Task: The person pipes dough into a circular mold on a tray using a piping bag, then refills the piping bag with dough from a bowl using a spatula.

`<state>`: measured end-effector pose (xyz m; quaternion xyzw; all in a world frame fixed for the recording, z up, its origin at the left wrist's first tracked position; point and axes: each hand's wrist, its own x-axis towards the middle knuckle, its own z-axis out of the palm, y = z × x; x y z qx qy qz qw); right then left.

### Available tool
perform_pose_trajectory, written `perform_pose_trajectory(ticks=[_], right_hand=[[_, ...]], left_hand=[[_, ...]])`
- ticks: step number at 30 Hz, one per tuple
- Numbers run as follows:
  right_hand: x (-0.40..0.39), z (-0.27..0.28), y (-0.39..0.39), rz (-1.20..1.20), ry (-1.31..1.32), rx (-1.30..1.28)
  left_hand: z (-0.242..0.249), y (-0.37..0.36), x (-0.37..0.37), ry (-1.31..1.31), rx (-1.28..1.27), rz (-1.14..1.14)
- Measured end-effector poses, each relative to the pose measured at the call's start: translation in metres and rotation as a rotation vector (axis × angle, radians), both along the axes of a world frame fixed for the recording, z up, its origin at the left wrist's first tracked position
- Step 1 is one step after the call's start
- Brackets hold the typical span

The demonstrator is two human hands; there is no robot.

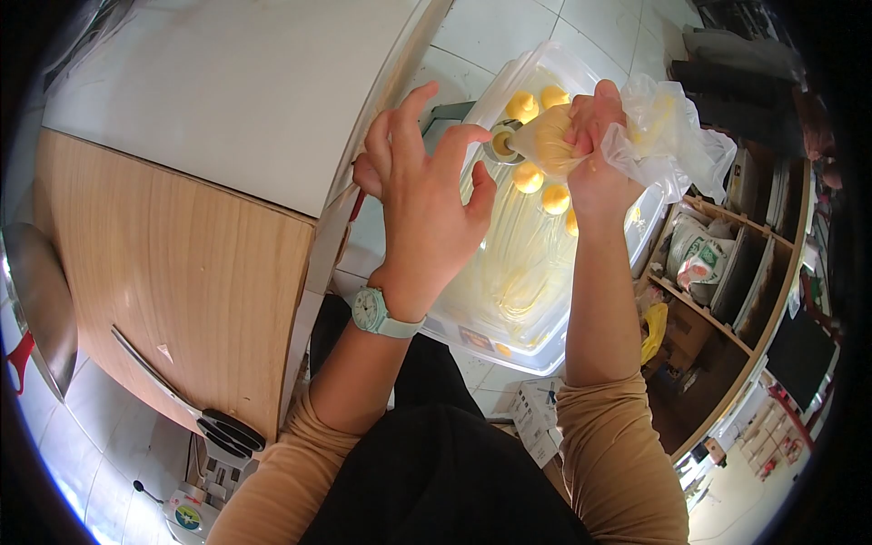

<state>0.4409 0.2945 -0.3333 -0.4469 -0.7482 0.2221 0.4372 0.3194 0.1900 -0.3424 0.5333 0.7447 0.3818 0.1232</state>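
Note:
My right hand (599, 150) is closed around a clear piping bag (545, 141) filled with pale yellow paste, its gathered top hanging loose to the right. The bag's nozzle points left at a small round metal-rimmed cup (500, 150) with yellow paste inside. Beside that cup is my left hand (422, 177), its fingers spread and curved, index fingertip right at the rim and thumb apart. Below both hands lies a translucent plastic tub (545, 359) with a greasy, smeared bottom. Several yellow mounds of paste (528, 178) stand inside it, around the bag.
At left is a wood-and-white cabinet top (173, 263), with black-handled scissors (227, 431) at its near edge. A wooden shelf unit (727, 336) to the right holds trays and a white bag (699, 254). A white printed box (538, 418) sits below the tub on the tiled floor.

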Motion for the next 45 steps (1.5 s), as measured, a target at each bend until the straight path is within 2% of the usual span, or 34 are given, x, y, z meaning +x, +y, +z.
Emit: perform_pose_trajectory(ticks=[5, 10, 22, 27, 30, 33, 38, 41, 43, 45], right_hand=[[0.0, -0.002, 0.001, 0.021, 0.185, -0.091], [0.019, -0.016, -0.002, -0.075, 0.12, -0.285], [0.019, -0.004, 0.0, 0.014, 0.211, -0.285], [0.0, 0.011, -0.001, -0.064, 0.649, -0.287], [0.018, 0.004, 0.007, -0.374, 1.059, -0.348], [0.044, 0.013, 0.004, -0.448, 1.393, -0.493], [0.07, 0.028, 0.0, -0.805, 1.414, -0.485], [0.092, 0.028, -0.006, -0.531, 1.472, -0.494], [0.086, 0.034, -0.004, -0.509, 1.459, -0.476], [0.075, 0.035, -0.003, -0.412, 1.382, -0.449]], left_hand=[[-0.001, 0.0, 0.001, 0.0, -0.008, -0.003], [-0.001, -0.001, 0.0, -0.001, -0.011, -0.004], [0.001, 0.002, 0.001, -0.001, -0.02, -0.017], [0.004, 0.006, 0.001, 0.061, -0.05, -0.113], [0.007, 0.01, -0.001, 0.144, -0.147, -0.192], [0.005, 0.02, 0.001, 0.212, -0.192, -0.239], [0.009, 0.043, 0.001, 0.264, -0.166, -0.317], [0.013, 0.047, 0.004, 0.302, -0.266, -0.363], [0.008, 0.048, 0.008, 0.355, -0.297, -0.366], [0.002, 0.044, 0.009, 0.356, -0.209, -0.344]])
